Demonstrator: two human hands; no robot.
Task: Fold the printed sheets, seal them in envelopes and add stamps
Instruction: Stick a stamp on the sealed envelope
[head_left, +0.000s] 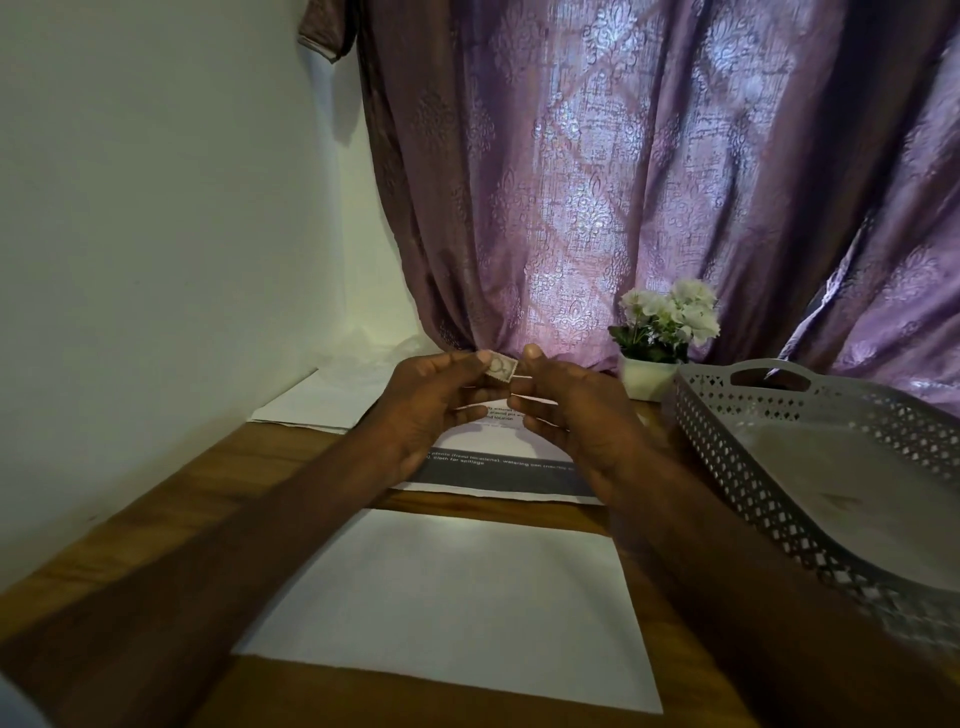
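Note:
A small pale stamp (501, 368) is raised above the table, pinched between the fingertips of my left hand (431, 410) and my right hand (569, 415). Under my hands lies a printed sheet (498, 470) with a dark band of text across it. Nearer to me a plain white envelope (457, 603) lies flat on the wooden table (171, 499). More white paper (311, 402) rests at the back left against the wall.
A grey perforated tray (810, 467) with a handle stands at the right. A white pot of white flowers (662, 332) sits behind my right hand. A purple patterned curtain (623, 182) hangs at the back, a white wall at the left.

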